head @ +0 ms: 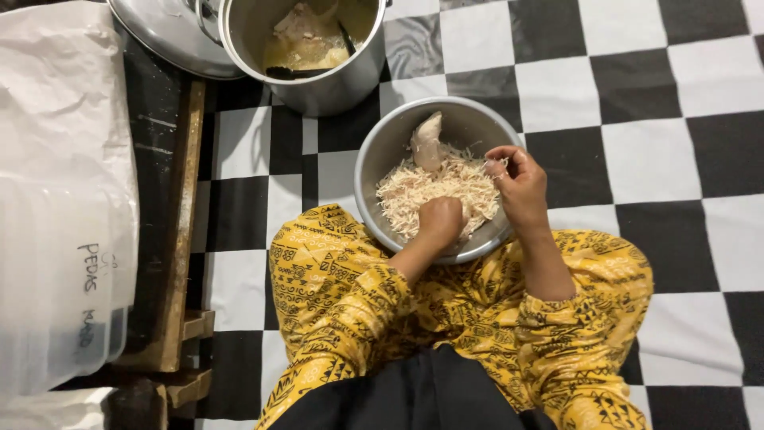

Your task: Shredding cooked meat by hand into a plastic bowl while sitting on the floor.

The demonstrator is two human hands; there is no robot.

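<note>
Two hands in metal bowl, left hand fisted in shredded chicken, right hand pinching shreds

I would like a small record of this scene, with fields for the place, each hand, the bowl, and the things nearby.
place: person sitting on a black and white checkered floor
left hand: closed, down in the shredded meat
right hand: over the bowl's right rim, pinching a few shreds
bowl: round metal, against the knees, holds shreds and one whole pale piece
pot: metal, behind the bowl, meat in broth
lid: beside the pot, on its left
</note>
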